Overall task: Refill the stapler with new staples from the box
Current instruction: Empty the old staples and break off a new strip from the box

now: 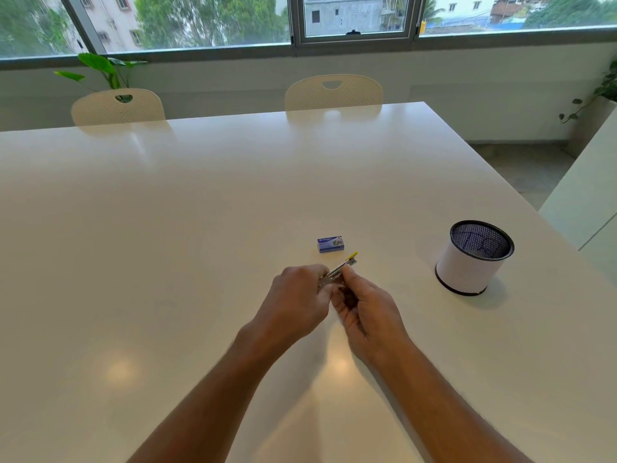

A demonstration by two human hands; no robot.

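Note:
A small metal stapler [338, 271] with a yellow tip is held just above the white table [167, 228], its yellow end pointing away and to the right. My left hand [297, 302] grips its near end. My right hand [362, 305] pinches it from the right with thumb and fingers, and most of its body is hidden between the two hands. A small blue staple box [330, 244] lies closed on the table just beyond the stapler, apart from both hands.
A round mesh pen holder [474, 259] with a white wrap stands to the right. Two cream chairs [333, 91] sit at the far edge. The table's right edge runs diagonally past the holder, with floor beyond.

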